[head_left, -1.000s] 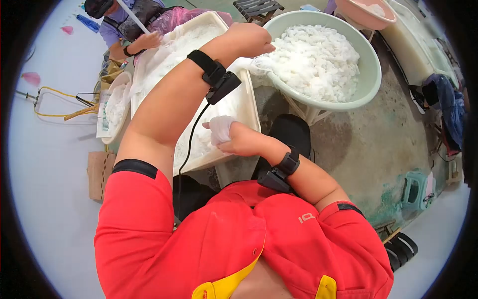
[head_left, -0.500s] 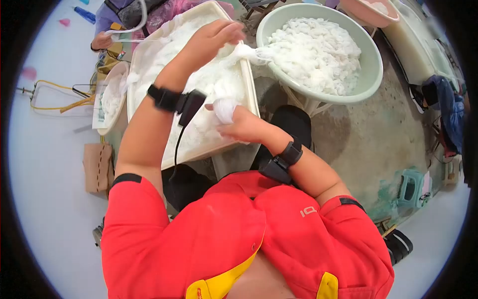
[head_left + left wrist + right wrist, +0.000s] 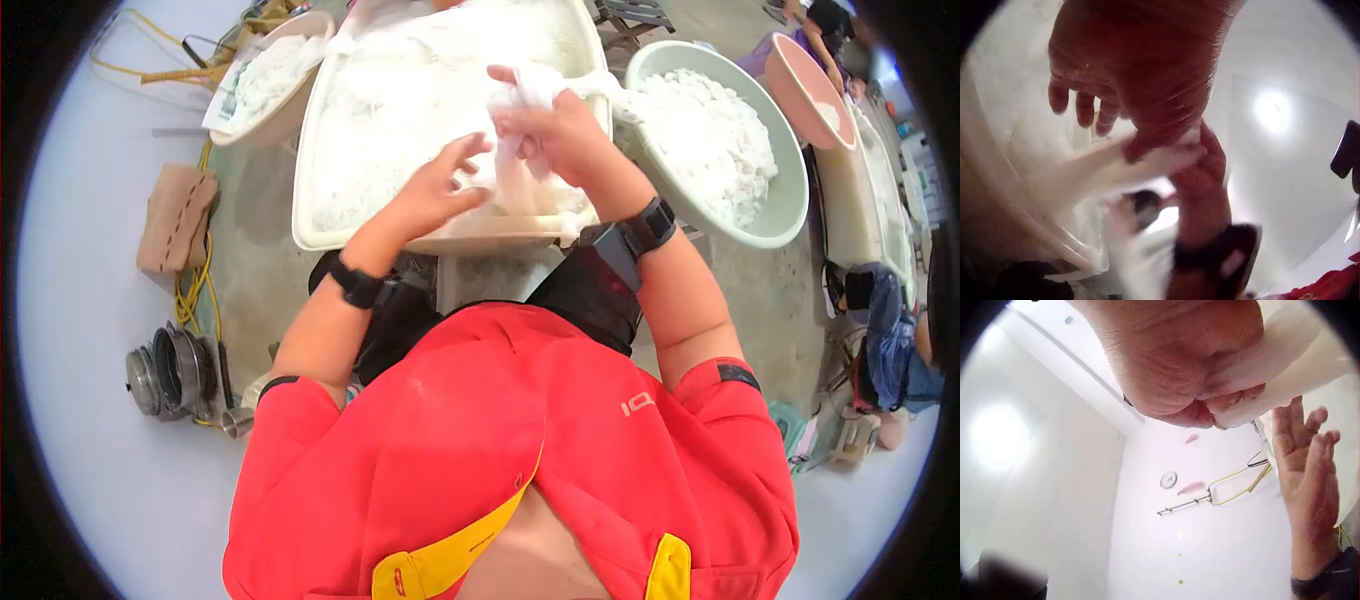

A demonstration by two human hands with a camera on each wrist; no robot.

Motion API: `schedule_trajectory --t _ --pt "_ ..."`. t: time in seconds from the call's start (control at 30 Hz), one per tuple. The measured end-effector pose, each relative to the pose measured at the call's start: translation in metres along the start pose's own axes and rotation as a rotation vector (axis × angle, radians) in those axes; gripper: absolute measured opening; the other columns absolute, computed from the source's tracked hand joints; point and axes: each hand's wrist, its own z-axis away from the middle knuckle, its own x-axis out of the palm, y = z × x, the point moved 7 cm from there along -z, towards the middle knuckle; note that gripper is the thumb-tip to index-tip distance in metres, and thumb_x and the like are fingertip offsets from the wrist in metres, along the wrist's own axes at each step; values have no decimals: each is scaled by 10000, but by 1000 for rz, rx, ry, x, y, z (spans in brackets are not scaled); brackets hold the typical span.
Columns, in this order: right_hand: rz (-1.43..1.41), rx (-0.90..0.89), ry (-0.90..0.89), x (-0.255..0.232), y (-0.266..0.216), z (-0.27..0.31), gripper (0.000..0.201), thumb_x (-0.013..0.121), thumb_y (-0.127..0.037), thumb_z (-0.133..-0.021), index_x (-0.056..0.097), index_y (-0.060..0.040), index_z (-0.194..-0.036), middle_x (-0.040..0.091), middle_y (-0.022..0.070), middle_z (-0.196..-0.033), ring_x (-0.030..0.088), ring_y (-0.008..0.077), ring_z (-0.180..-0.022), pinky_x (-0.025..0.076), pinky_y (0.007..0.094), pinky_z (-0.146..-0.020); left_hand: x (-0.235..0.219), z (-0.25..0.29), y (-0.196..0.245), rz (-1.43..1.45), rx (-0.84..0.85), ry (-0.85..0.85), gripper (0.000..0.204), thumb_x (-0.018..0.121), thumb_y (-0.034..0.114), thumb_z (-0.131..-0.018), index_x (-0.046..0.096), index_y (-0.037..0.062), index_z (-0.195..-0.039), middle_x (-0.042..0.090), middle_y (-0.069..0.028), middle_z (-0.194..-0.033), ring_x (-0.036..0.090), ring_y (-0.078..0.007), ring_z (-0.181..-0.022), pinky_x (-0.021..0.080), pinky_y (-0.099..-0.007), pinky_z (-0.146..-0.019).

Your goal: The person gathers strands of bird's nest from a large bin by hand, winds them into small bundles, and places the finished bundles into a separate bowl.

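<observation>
White, wet-looking fibrous material fills a cream tray (image 3: 320, 238). Over the tray's right part, my right hand (image 3: 562, 138) grips a white strand (image 3: 515, 180) that hangs toward the near rim. In the right wrist view, the white material (image 3: 1279, 372) comes out of the curled fingers of my right hand (image 3: 1185, 362). My left hand (image 3: 432, 192) is held up left of the strand, fingers spread and slightly bent, holding nothing. The left wrist view shows my left hand (image 3: 1135, 69) near my right hand (image 3: 1200, 169), its fingers hanging loosely; contact with the strand there is unclear.
A pale green basin (image 3: 795, 205) heaped with white material stands right of the tray, with a pink basin (image 3: 795, 85) behind it. A smaller tub (image 3: 300, 105) is at the left, near brown cardboard (image 3: 175, 222) and metal pots (image 3: 180, 365). Another person (image 3: 828, 30) is at the upper right.
My left hand has come back from the tray's far right side toward its near edge. My right hand has moved up and right with the white material. The head view has shifted.
</observation>
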Motion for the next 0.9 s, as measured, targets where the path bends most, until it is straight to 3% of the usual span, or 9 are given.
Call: schedule_trajectory --t 0.13,0.3,0.37,0.47,0.57,0.7,0.73,0.8,0.9 --pt "-76 -101 -10 20 -29 -20 549 578 -44 -794 399 5 -1311 565 36 -789 452 75 -594 387 217 -547 5 -15 11 23 39 138 642 700 261 -750 411 -3 -1260 553 -138 -1138 521 -218 -1063 395 -327 -917" --pt "-113 -148 -8 5 -32 -31 529 608 -81 -790 429 3 -1280 613 74 -849 516 106 -638 411 238 -554 17 -19 -8 240 -182 -77 512 708 223 -743 513 -12 -1154 599 -84 -1017 551 -179 -977 411 -299 -878" --pt "-64 -118 18 6 -29 -27 556 598 -55 -789 400 6 -1305 585 55 -816 468 81 -596 387 219 -542 30 -15 -13 419 -255 -214 465 701 203 -752 532 -6 -1132 596 -77 -1019 553 -160 -958 421 -291 -857" --pt "-5 -73 44 9 -25 -20 578 597 -48 -789 384 -1 -1325 567 41 -792 433 63 -568 367 205 -528 34 -15 -29 549 -122 -209 410 649 182 -796 519 2 -1141 595 -76 -1001 576 -158 -900 450 -300 -822" --pt "117 -10 -2 1 -25 -13 600 607 -73 -792 375 -26 -1343 589 46 -829 412 57 -560 355 195 -522 5 0 -30 848 -160 -175 448 639 187 -798 487 -8 -1171 582 -58 -936 580 -158 -839 480 -323 -800" --pt "337 94 27 -25 -25 4 649 635 -148 -779 369 -71 -1367 631 71 -1036 375 39 -553 332 177 -519 -75 18 -58 426 -274 160 449 617 154 -791 477 -33 -1174 558 -20 -749 573 -118 -681 508 -270 -556" --pt "380 100 42 -30 -27 7 655 638 -157 -776 370 -75 -1367 630 73 -1069 371 35 -551 328 175 -519 -90 16 -61 245 -272 123 459 622 156 -779 484 -63 -1159 565 -44 -753 570 -107 -666 492 -266 -534" --pt "414 98 70 -41 -28 10 643 631 -159 -773 382 -59 -1357 643 67 -1042 363 30 -547 328 176 -517 -110 21 -70 -238 -388 96 500 630 191 -768 485 -52 -1180 613 -97 -794 610 -166 -740 503 -321 -596" --pt "416 70 81 -50 -36 11 625 622 -161 -778 389 -34 -1344 658 57 -983 367 31 -546 338 183 -520 -107 11 -85 -993 -212 -62 503 603 194 -766 486 -6 -1213 644 -159 -885 624 -268 -849 496 -387 -711"
